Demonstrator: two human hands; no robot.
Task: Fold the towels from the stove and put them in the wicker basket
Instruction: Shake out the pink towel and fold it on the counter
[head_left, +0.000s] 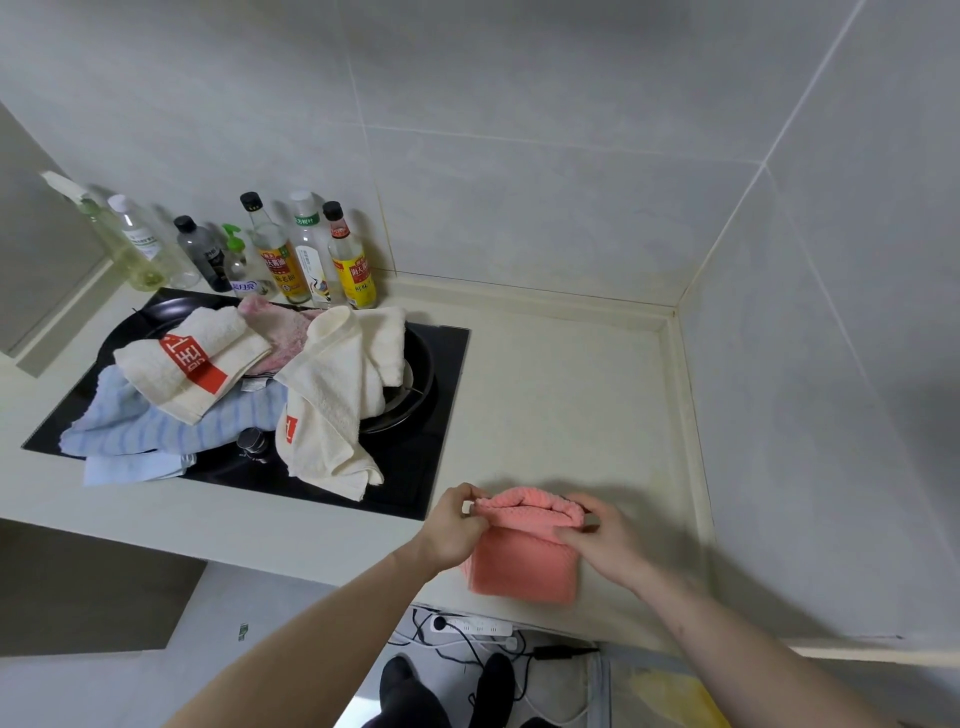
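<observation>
A pink towel (522, 564) lies folded small on the cream counter near its front edge. My left hand (454, 525) pinches its far left corner and my right hand (605, 535) pinches its far right corner, lifting the far edge. On the black stove (415, 467) to the left sits a heap of towels: two cream towels with red print (182, 364) (332, 400), a blue striped towel (130, 426) and a pale pink one (280, 327). No wicker basket is in view.
Several bottles (291, 254) stand in a row against the tiled wall behind the stove. The cream counter (561, 395) runs right to the corner wall. Below the counter edge lie a power strip (475, 626) and cables.
</observation>
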